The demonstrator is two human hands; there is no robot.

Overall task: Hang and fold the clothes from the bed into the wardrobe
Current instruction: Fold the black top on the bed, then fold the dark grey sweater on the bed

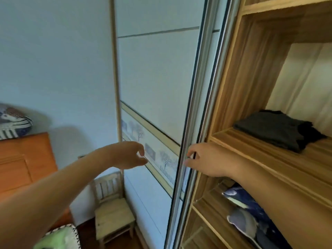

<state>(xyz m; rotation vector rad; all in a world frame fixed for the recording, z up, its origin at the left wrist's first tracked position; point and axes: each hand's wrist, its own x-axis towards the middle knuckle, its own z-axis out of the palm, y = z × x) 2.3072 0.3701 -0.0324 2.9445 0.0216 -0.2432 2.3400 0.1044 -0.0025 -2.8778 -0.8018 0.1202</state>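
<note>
The wooden wardrobe (251,78) stands open on the right. A folded dark grey garment (274,130) lies on its middle shelf (269,159). Blue patterned fabric (251,214) fills the compartment below, partly hidden by my right forearm. My right hand (206,160) has its fingers curled on the metal edge of the white sliding door (158,78). My left hand (127,155) hovers in front of the door's tree-patterned band, fingers loosely curled and holding nothing.
A small pale wooden chair (113,212) stands against the wall below the door. An orange wooden cabinet (21,159) at the left carries a patterned bundle (12,123). Green fabric with a checked border (59,238) shows at the bottom left.
</note>
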